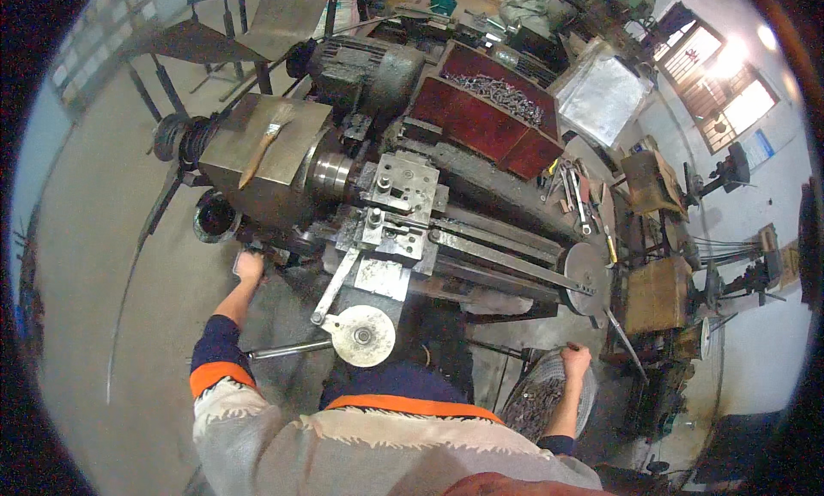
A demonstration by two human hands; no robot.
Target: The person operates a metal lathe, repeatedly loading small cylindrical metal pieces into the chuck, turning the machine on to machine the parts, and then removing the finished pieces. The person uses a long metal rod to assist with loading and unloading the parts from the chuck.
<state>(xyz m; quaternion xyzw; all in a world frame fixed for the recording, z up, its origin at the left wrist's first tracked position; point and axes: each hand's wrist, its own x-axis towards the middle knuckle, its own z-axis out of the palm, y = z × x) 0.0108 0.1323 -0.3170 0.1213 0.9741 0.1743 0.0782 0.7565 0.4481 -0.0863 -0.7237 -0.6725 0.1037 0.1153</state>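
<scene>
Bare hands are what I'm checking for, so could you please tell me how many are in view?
2: the left hand by the lathe, just below the open round container in the picture; the right hand by the round basket. Others may be hidden.

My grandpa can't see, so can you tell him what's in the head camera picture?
A person is at a metal machine, left hand low by its left end, right hand off to the right near a basket of dark bits. A brush lies on top of the machine, and behind is a red box of small metal pieces.
</scene>
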